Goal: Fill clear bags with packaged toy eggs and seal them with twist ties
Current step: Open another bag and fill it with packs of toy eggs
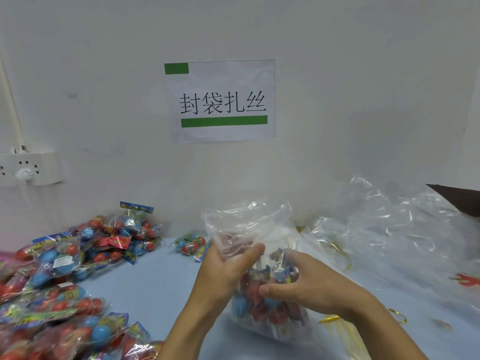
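A clear bag stands in the middle of the blue table, filled with red and blue packaged toy eggs. My left hand grips the bag's left side just below its open, crumpled mouth. My right hand holds the right side, fingers curled round the plastic and the packs inside. A gold twist tie lies on the table beside my right wrist, another gold twist tie further right.
A large heap of egg packs covers the left of the table; one loose pack lies near the wall. Crumpled clear bags pile up at the right. A wall socket and paper sign are behind.
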